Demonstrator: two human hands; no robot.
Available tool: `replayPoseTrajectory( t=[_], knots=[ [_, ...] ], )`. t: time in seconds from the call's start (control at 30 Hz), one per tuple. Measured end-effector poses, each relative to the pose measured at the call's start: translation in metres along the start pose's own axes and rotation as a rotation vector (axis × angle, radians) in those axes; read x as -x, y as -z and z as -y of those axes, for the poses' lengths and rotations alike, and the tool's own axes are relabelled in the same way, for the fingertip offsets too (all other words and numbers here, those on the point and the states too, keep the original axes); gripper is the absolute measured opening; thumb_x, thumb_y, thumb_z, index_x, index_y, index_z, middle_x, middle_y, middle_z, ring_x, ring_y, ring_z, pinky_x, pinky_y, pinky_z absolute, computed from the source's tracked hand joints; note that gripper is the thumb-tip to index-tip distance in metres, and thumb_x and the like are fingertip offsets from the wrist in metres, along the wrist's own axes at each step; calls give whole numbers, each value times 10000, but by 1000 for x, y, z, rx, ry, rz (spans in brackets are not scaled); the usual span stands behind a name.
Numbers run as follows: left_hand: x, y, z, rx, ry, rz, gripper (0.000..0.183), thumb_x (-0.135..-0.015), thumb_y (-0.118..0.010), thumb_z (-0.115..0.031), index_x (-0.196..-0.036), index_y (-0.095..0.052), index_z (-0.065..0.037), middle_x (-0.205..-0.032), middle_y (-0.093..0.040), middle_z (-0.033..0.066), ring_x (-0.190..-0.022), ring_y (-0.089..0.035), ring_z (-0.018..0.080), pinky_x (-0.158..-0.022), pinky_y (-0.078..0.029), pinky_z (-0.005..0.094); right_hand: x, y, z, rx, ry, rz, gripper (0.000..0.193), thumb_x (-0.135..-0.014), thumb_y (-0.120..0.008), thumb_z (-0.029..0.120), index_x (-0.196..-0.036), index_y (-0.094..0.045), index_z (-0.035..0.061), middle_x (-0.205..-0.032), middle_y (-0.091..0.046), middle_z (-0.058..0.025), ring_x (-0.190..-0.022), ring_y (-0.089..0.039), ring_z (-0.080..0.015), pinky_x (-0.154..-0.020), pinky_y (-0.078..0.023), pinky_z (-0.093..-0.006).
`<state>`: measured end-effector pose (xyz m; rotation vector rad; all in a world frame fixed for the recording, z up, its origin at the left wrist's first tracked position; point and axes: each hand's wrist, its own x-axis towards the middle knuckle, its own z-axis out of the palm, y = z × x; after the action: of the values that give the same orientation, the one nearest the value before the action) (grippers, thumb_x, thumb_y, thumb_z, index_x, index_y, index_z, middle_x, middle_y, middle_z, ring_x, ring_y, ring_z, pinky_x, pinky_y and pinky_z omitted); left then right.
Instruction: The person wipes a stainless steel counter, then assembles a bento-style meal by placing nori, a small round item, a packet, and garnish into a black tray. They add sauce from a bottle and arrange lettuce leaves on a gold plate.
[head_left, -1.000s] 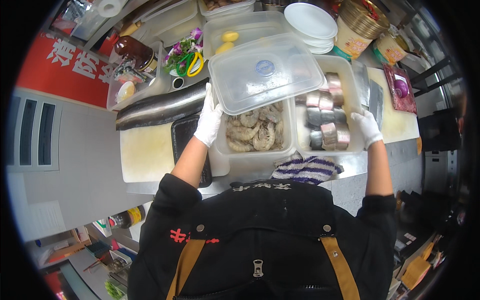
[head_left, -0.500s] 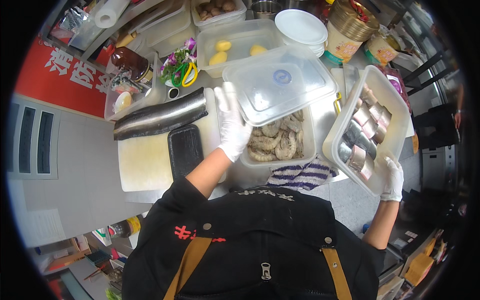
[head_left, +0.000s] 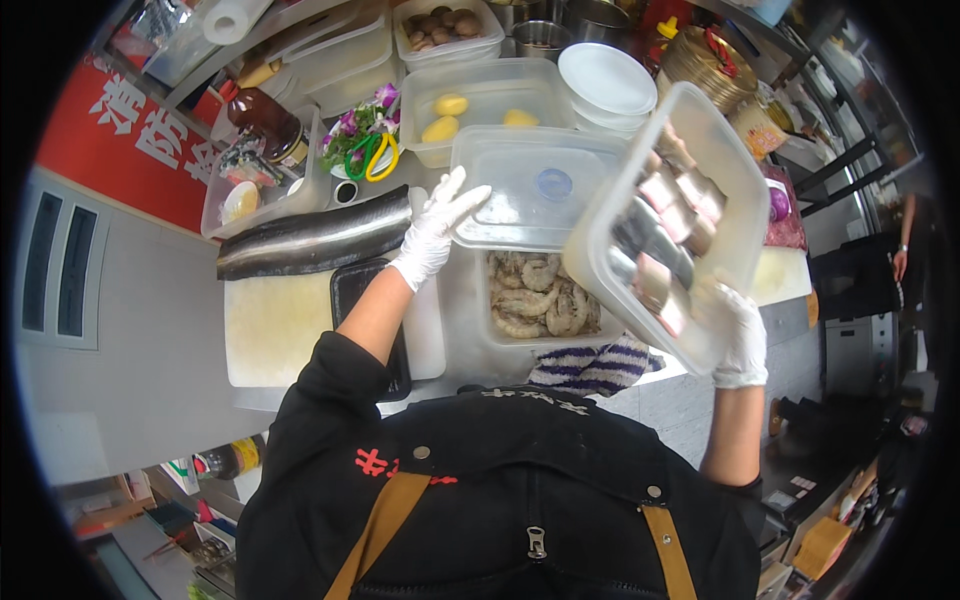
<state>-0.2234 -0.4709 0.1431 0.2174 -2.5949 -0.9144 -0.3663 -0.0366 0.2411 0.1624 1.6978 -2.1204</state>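
Observation:
My right hand [head_left: 738, 335] grips the near right end of a clear plastic container [head_left: 590, 235] of cut fish pieces [head_left: 665, 220], holding it tilted above the worktop. The container's left side overlaps a clear lid [head_left: 520, 215] with a blue round mark. That lid lies over the far part of a box of raw shrimp [head_left: 545, 300]. My left hand [head_left: 435, 230], gloved like the right, is at the lid's left edge with fingers stretched apart; whether it touches the lid I cannot tell. Left of it a long dark fish fillet [head_left: 315, 235] lies across a white cutting board [head_left: 280, 335].
A black tray [head_left: 345, 290] sits on the board by my left forearm. Behind are a container with yellow potatoes [head_left: 480, 80], stacked white lids [head_left: 605, 80], green-yellow scissors [head_left: 372, 158] and a large brown bottle [head_left: 265, 125]. A striped cloth [head_left: 590, 368] lies at the front edge.
The fish container has moved left, toward the shrimp box, with my right hand. The lid now sits lower and flatter. My left hand has shifted slightly left and its fingers have spread.

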Motion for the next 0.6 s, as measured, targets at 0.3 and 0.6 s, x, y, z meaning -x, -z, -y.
replayPoseTrajectory(
  t=[0.3, 0.6],
  knots=[
    [15, 23, -82, 1048, 210, -183, 697, -1014, -545, -275, -1573, -195, -50, -1502, -409, 128, -1384, -392, 233, -1162, -293, 361, 14, -147, -60, -201, -63, 318, 359, -926, -641, 127, -1257, -552, 19, -1109, -600, -49, -1023, -588, -164, -899, -488, -331],
    [-6, 34, -111, 1226, 314, -317, 658, -904, -557, -14, -1509, -298, -44, -1361, -518, 98, -1248, -508, 194, -1078, -402, 329, -68, -126, 13, 199, 574, 58, 836, -952, -634, 188, -1570, -114, -31, -1626, -198, -203, -1506, -203, -258, -1188, -234, -357]
  ],
)
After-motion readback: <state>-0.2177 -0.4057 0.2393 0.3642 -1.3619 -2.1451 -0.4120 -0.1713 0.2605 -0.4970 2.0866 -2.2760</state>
